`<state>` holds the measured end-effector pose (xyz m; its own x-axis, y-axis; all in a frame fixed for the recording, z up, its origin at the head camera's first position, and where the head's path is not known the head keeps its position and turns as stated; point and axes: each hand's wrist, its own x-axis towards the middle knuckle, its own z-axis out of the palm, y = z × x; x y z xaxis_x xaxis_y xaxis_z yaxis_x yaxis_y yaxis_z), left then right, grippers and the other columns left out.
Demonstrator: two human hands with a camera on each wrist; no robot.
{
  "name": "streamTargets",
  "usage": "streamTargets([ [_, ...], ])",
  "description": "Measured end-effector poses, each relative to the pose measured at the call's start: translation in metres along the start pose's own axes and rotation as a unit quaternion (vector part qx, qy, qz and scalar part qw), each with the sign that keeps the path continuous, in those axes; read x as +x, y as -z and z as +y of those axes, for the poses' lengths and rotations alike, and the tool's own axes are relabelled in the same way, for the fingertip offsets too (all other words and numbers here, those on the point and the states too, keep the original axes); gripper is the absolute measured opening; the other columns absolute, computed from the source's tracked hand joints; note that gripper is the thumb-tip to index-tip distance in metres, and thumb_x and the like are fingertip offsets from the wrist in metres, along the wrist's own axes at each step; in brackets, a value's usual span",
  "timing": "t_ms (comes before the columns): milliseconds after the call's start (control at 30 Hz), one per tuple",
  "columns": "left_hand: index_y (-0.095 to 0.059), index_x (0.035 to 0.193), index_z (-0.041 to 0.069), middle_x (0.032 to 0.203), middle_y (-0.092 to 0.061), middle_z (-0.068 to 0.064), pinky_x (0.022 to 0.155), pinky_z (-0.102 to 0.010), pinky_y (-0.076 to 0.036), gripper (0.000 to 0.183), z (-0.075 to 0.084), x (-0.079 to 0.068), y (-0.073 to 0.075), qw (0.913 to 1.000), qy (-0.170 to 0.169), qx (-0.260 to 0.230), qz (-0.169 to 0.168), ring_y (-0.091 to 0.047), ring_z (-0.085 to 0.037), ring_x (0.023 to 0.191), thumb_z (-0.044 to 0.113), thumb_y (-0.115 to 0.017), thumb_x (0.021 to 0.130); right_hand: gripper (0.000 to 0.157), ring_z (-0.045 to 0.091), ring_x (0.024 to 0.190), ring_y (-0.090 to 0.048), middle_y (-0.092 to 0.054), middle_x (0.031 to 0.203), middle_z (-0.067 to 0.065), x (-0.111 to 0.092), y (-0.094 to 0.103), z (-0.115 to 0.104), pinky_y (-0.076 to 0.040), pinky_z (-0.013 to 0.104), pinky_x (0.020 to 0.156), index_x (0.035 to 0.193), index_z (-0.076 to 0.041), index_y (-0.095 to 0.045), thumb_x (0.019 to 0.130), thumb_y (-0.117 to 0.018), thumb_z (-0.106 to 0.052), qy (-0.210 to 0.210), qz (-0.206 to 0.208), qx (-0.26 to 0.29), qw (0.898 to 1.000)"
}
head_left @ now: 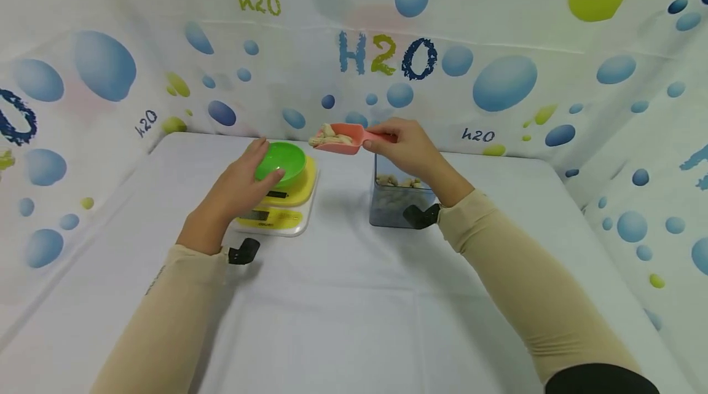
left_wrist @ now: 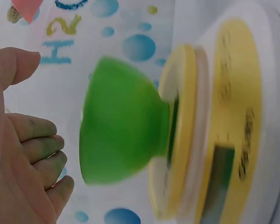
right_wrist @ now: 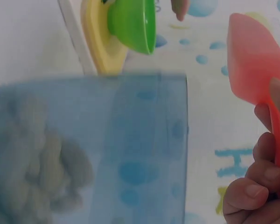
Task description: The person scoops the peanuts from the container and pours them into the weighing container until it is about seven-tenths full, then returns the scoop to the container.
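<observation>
A pink scoop [head_left: 340, 149] heaped with what look like peanuts in their shells [head_left: 330, 136] is held level by its handle in my right hand [head_left: 408, 145], up above the table. To its left, a green bowl [head_left: 284, 160] stands on a yellow and white kitchen scale [head_left: 284, 220]. My left hand [head_left: 235, 185] hovers over the bowl's left side with fingers extended; the left wrist view shows a gap between this hand and the bowl [left_wrist: 121, 126]. Below my right hand is a translucent bluish container [head_left: 395, 209] with more peanuts [right_wrist: 42, 163] inside.
A white cloth [head_left: 343, 320] covers the table. Behind it hangs a white curtain [head_left: 298, 62] printed with blue and green drops and H2O lettering. The container and scale stand apart, with cloth between them.
</observation>
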<state>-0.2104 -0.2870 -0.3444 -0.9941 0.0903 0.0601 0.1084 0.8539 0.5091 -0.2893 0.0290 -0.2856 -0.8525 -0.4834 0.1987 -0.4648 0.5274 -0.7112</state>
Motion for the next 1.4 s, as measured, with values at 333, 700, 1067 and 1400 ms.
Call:
streamTargets([
  [333, -0.004, 0.159, 0.008, 0.166, 0.001, -0.012, 0.119, -0.060, -0.013, 0.089, -0.029, -0.002, 0.002, 0.9988, 0.048, 0.004, -0.005, -0.007, -0.039, 0.151, 0.062, -0.039, 0.097, 0.041, 0.022, 0.099, -0.053, -0.062, 0.111, 0.005, 0.021, -0.040, -0.020, -0.053, 0.032, 0.077, 0.125, -0.012, -0.069, 0.092, -0.069, -0.036, -0.026, 0.004, 0.008, 1.000],
  [700, -0.004, 0.159, 0.006, 0.166, -0.002, -0.015, 0.120, -0.059, -0.014, 0.092, -0.042, 0.003, -0.003, 0.9977, 0.064, 0.006, -0.022, -0.008, -0.040, 0.151, 0.065, -0.038, 0.096, 0.038, 0.020, 0.099, -0.055, -0.064, 0.113, 0.003, 0.032, -0.073, -0.028, -0.054, 0.032, 0.079, 0.125, -0.012, -0.068, 0.094, -0.066, -0.034, -0.054, 0.005, 0.007, 0.999],
  [1067, -0.003, 0.159, 0.007, 0.166, -0.003, -0.015, 0.120, -0.058, -0.014, 0.091, -0.042, 0.005, -0.004, 0.9975, 0.066, 0.009, -0.023, -0.007, -0.038, 0.152, 0.062, -0.039, 0.096, 0.040, 0.020, 0.097, -0.054, -0.062, 0.117, 0.006, 0.039, -0.093, -0.034, -0.053, 0.030, 0.076, 0.127, -0.012, -0.068, 0.093, -0.067, -0.034, -0.054, 0.005, -0.092, 0.994],
  [1400, -0.003, 0.159, 0.006, 0.166, -0.003, -0.015, 0.120, -0.057, -0.014, 0.092, -0.042, 0.005, -0.005, 0.9976, 0.065, 0.010, -0.022, -0.008, -0.038, 0.152, 0.064, -0.039, 0.096, 0.038, 0.016, 0.087, -0.053, -0.058, 0.101, 0.002, 0.038, -0.103, -0.037, -0.052, 0.026, 0.073, 0.128, -0.015, -0.067, 0.094, -0.067, -0.032, 0.005, 0.007, -0.231, 0.973],
])
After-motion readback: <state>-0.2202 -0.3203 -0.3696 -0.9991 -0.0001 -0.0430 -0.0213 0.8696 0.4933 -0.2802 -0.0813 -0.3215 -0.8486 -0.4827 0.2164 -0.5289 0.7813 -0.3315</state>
